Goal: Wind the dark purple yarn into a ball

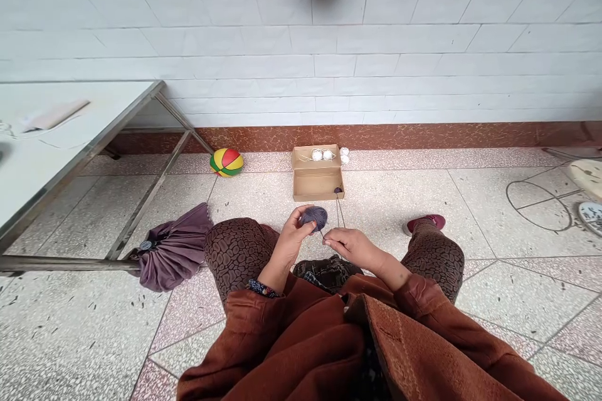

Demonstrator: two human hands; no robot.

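Note:
My left hand (292, 237) is closed around a grey-purple ball of yarn (316, 218), held above my lap. Just to its right, my right hand (350, 245) pinches a dark yarn strand (322, 234) that runs to the ball. More of the strand trails down from near my right fingers to a small dark yarn ball (337, 190) in the right end of an open cardboard box (310, 185) on the floor. Several white yarn balls (328, 155) lie in the raised lid part and just beside it.
A metal-framed table (94, 131) stands at the left, with a folded purple umbrella (172, 247) by its leg. A colourful ball (226, 163) rests near the tiled wall (263, 88). At the right is a round wire-frame stool base (538, 205).

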